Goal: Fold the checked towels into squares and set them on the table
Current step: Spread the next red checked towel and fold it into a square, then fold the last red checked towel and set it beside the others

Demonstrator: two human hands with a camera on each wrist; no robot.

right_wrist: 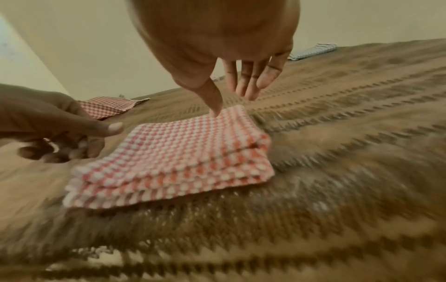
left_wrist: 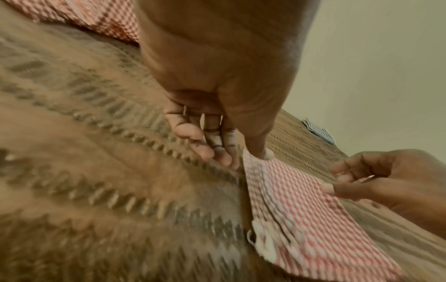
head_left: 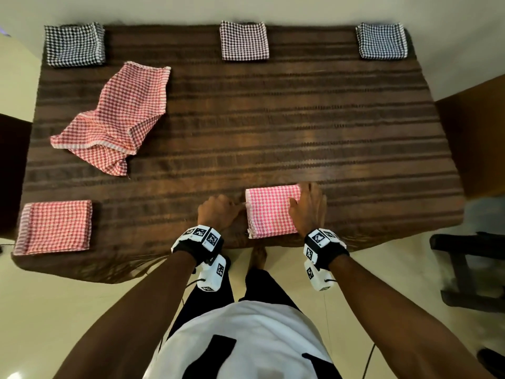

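Observation:
A pink checked towel, folded into a thick square, lies near the front edge of the table. My left hand sits against its left edge with fingers loosely curled and the thumb tip at the far corner, gripping nothing. My right hand is at the right edge with fingers straight over the cloth beyond; its thumb touches the towel's top. An unfolded red checked towel lies crumpled at the left.
Folded squares sit at the far left, far middle, far right and near left. A brown striped cloth covers the table. A dark chair stands to the right.

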